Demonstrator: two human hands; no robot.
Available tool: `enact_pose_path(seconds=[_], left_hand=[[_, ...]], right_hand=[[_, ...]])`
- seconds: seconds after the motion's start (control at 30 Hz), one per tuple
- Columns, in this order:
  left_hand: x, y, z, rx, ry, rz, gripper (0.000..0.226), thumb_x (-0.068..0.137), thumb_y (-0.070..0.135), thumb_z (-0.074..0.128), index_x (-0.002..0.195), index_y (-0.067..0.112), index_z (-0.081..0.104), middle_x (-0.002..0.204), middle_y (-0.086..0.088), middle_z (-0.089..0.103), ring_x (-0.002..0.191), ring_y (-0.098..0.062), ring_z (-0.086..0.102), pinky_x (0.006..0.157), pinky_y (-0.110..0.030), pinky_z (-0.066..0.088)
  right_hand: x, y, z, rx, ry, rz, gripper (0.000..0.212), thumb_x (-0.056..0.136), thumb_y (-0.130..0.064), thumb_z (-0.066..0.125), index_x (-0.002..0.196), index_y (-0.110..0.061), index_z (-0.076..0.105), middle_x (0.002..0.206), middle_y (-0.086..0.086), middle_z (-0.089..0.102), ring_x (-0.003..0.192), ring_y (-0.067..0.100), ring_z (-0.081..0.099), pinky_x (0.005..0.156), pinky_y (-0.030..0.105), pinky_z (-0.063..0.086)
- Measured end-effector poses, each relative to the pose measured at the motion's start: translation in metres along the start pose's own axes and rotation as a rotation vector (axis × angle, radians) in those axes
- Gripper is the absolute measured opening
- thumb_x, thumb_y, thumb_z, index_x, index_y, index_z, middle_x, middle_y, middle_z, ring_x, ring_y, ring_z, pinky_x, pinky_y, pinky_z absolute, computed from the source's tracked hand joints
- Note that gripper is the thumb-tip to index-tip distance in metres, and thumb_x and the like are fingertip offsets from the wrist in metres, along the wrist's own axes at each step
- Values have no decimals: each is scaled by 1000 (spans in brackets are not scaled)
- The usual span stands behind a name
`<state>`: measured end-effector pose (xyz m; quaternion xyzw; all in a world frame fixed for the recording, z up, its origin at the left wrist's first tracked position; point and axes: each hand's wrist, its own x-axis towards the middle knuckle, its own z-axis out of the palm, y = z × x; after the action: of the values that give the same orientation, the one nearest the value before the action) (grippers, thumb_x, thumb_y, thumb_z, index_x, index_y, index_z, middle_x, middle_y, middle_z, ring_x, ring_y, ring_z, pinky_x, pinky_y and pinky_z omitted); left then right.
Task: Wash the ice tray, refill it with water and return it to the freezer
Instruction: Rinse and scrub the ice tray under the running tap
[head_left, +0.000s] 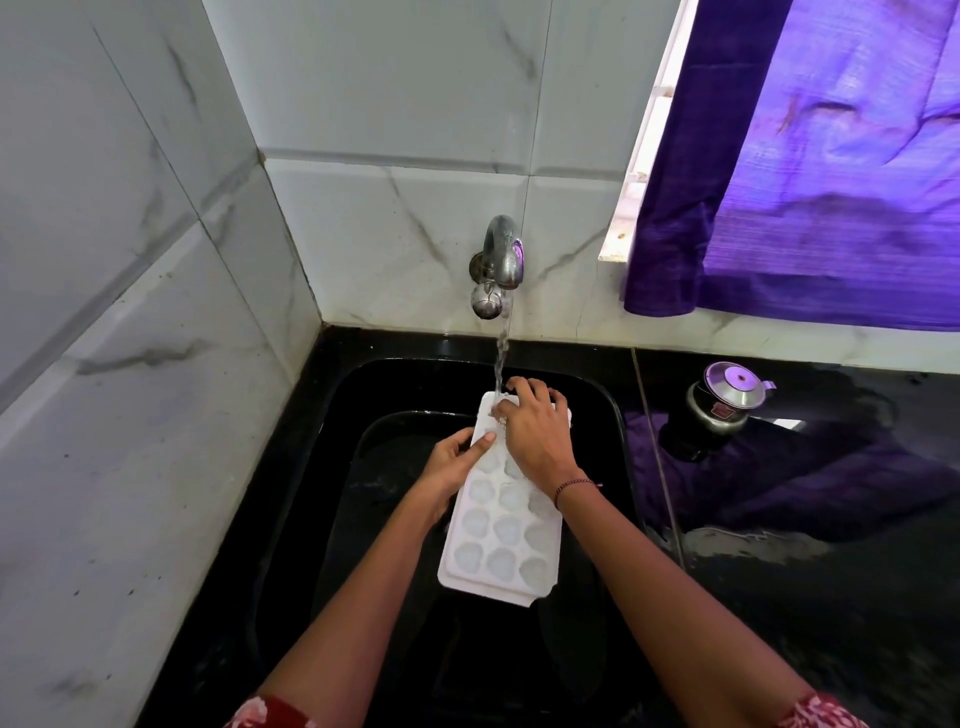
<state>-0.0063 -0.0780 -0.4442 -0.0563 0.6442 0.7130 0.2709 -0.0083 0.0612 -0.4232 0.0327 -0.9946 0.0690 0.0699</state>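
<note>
Under the running tap (501, 254) — washing ice tray (504, 535), gripped by left hand (449, 462) and right hand (537, 431) — refill, freezer pending.

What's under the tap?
Water runs from the tap onto the far end of the tray, over the sink. The right hand covers the cups there, so they're hidden.

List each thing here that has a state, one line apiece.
Tap: running, stream hits the tray's far end.
Tray: cavities up, held over the sink.
Left hand: grips the tray's left edge.
Right hand: fingers curled on the tray's far end, in the stream.
Pot: lid on, upright on the counter.
Curtain: hanging down over the window.
Counter: wet by the sink.
</note>
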Motion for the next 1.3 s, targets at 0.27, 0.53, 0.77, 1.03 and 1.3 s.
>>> enact_pose_path(seconds=[0.27, 0.53, 0.77, 1.03, 1.3], left_hand=[[2, 2, 1, -70, 32, 40, 23, 91, 30, 60, 107, 15, 66, 101, -10, 71, 87, -22, 68, 78, -34, 57], [12, 3, 0, -82, 83, 63, 17, 94, 29, 56, 102, 18, 66, 97, -9, 70, 84, -19, 66, 78, -34, 55], [23, 11, 3, -65, 91, 108, 28, 95, 31, 53, 118, 18, 61, 111, -2, 67, 106, -15, 63, 96, -29, 48], [32, 14, 8, -53, 158, 135, 20, 96, 29, 51, 108, 19, 64, 104, 1, 67, 102, -11, 62, 85, -22, 50], [41, 10, -2, -164, 467, 168, 21, 97, 26, 50, 112, 13, 59, 101, -6, 64, 84, -16, 63, 73, -27, 52]], right_hand=[[6, 7, -7, -23, -7, -91, 33, 95, -22, 42, 124, -23, 58, 133, 3, 43, 120, 24, 38, 98, 38, 31], [3, 6, 4, 74, -215, -144, 61, 102, -41, 20, 151, -8, 3, 160, 9, 0, 148, 19, -5, 120, 36, -4], [-1, -9, 11, -32, -155, -230, 71, 90, -43, -3, 150, -5, -1, 159, 13, -7, 146, 22, -11, 119, 38, -8], [-16, -12, 16, 48, -126, -199, 69, 94, -45, 7, 150, -5, -1, 158, 13, -7, 146, 21, -12, 117, 34, -12], [-41, -5, 21, 73, -173, -303, 64, 94, -47, 6, 152, -21, 0, 156, -2, -15, 143, 16, -20, 120, 43, -5]])
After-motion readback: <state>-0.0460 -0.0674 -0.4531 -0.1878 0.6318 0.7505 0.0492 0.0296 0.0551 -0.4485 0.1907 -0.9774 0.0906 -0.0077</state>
